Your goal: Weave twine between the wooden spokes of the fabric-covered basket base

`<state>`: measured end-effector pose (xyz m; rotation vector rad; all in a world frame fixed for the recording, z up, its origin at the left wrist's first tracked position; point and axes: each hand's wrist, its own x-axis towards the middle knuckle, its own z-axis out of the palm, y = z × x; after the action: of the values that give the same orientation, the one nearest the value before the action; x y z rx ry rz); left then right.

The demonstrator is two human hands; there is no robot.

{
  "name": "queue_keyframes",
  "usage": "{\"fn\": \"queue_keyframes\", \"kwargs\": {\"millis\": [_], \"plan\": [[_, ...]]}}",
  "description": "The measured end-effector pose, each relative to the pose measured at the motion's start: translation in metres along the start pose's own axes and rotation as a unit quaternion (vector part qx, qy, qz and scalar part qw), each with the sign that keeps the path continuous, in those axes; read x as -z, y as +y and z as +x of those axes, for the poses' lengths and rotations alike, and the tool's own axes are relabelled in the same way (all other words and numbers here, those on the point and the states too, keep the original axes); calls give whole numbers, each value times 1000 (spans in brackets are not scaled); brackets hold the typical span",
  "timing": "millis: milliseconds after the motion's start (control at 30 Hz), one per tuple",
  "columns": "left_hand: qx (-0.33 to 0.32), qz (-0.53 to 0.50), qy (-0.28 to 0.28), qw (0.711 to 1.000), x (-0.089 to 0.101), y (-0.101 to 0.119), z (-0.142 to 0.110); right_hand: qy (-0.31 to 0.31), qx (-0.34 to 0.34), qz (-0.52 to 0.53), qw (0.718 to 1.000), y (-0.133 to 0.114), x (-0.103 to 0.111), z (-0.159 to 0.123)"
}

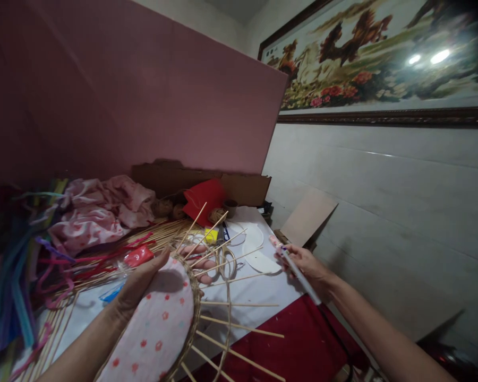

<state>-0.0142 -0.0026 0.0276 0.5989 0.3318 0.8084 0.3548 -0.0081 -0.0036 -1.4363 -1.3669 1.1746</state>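
Note:
My left hand (pixel 199 260) is closed on the far edge of a half-woven basket piece (pixel 163 318), its thumb on top and fingers underneath. The piece has a white cloth face with red flowers, a twine-wrapped rim, and thin wooden sticks fanning out to the right. A strand of twine (pixel 228 297) crosses the sticks. Further right, my right hand (pixel 302 262) grips what looks like a hot glue gun (pixel 276 243), pink and white at its front, with a long pale glue stick (pixel 305 278) pointing back. The glue gun is apart from the basket piece.
Scissors (pixel 226 262) lie beyond the sticks, near white cut-out pieces (pixel 257 249). Pink cloth (pixel 103 207), pipe cleaners (pixel 18 286) and loose sticks (pixel 56 329) cover the left. Red cloth (pixel 287 345) lies in front. Cardboard (pixel 247 188) stands behind; a tiled wall (pixel 402 212) borders the right.

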Motion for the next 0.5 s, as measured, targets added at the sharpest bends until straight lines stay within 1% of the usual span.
{"fn": "queue_keyframes", "kwargs": {"millis": [67,133,200,300,400,500], "plan": [[-5,3,3,1000,1,-1,1,30,12,59,998,-6,6,-7],[-7,8,9,1000,3,-1,1,50,30,127,990,-17,9,-17],[-5,14,17,1000,5,-1,2,48,52,176,982,-32,7,-29],[-6,23,27,999,5,-2,2,9,57,153,987,-55,-6,-47],[-7,36,33,999,1,-2,2,-30,52,121,991,-71,-24,-57],[-3,39,41,998,-4,-2,0,-45,99,125,986,-78,-36,-60]]}}
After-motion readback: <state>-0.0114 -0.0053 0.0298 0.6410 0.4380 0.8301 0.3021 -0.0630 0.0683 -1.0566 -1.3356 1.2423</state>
